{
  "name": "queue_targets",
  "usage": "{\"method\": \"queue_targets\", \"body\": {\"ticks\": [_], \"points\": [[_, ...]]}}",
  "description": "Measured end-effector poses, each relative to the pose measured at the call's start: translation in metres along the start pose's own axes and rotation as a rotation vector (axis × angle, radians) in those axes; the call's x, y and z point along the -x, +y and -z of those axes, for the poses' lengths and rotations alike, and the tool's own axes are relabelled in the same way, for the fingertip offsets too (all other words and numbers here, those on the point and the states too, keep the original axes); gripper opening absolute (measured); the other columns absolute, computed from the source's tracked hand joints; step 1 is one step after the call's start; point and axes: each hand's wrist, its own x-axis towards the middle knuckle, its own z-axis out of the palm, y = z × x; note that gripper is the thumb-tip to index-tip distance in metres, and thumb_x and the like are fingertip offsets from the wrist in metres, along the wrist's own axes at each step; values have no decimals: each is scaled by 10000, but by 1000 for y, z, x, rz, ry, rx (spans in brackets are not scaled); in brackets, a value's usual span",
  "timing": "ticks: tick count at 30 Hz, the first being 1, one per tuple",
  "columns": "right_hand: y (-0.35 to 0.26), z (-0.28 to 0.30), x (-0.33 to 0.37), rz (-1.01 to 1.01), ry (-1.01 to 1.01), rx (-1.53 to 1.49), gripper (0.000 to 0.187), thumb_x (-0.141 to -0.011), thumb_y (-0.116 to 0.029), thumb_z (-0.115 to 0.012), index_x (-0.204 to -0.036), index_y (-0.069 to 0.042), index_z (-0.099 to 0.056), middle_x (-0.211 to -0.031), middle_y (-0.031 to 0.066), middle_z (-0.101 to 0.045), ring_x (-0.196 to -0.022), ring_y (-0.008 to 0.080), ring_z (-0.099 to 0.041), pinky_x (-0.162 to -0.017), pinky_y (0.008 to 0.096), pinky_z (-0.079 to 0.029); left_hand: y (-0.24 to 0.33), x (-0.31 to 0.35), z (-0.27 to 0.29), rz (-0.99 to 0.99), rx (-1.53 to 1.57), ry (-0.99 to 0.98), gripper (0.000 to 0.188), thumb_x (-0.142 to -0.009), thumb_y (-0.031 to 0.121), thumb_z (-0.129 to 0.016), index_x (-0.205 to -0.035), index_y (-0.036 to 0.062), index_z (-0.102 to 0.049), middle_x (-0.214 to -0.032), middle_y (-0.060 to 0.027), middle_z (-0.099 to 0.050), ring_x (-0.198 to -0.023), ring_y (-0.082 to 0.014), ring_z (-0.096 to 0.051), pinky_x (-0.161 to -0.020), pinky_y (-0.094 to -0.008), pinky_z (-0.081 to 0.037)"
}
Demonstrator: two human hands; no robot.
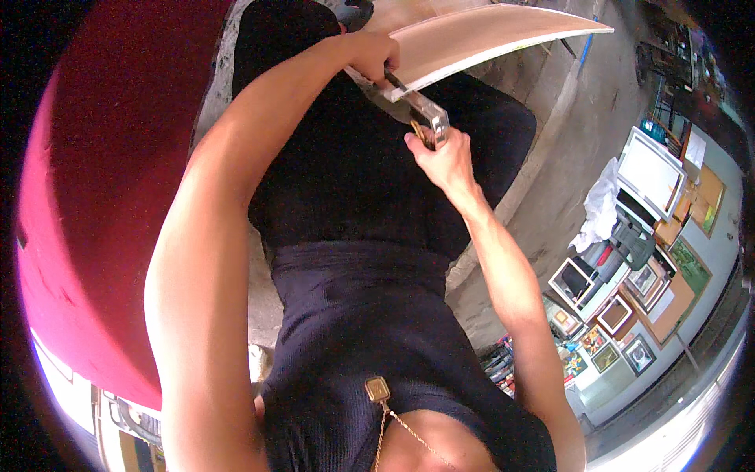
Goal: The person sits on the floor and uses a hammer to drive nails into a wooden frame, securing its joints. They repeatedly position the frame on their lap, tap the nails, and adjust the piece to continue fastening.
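Between my two hands is a shiny, angled metal tool (425, 105) with a dark bar at its far end and a brass-coloured piece near my right hand; its exact kind is unclear. My left hand (376, 57) is closed around the dark end, close to the panel's corner. Closed on the near end is my right hand (444, 160), its thumb toward the left. A broad pale-brown panel (487, 41) with a white edge lies beyond, its near-left corner by the tool. The fingers' far sides are hidden.
A large dark-red surface (110, 181) fills the left side. Grey concrete floor (511, 259) runs along the right. Farther right stand a white frame (651, 171), white crumpled sheeting (599, 206), a dark grey case (629, 240) and several framed pictures (615, 315). My black-clothed legs are under the work.
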Motion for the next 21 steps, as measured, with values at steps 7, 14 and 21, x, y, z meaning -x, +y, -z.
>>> {"method": "queue_targets", "body": {"ticks": [7, 14, 21], "points": [[-19, 9, -5, -81, -25, 44, 345, -746, -293, -733, -679, 21, -608, -578, 155, -614, -566, 250, -654, -592, 368, -508, 3, -7, -4, -43, -6, -9, 306, -606, 290, -804, -719, 49, -655, -660, -112, -633, -636, -290, -614, -584, -442, -451], [-19, 51, 11, 28, -27, -95, 472, -736, -395, -775, -657, 12, -550, -536, 93, -516, -516, 137, -480, -526, 342, -423, -9, -1, -9, -24, 32, 61, 277, -610, 269, -787, -706, 48, -652, -689, -119, -637, -652, -296, -610, -584, -449, -439], [8, 88, 36, -184, -18, -625, 366, -823, -214, -732, -1074, 1, -576, -916, 9, -599, -803, 99, -560, -754, 271, -459, -8, 2, -7, -5, 82, 108, 275, -602, 251, -783, -669, 47, -611, -613, -99, -603, -618, -257, -604, -548, -408, -430]]}}
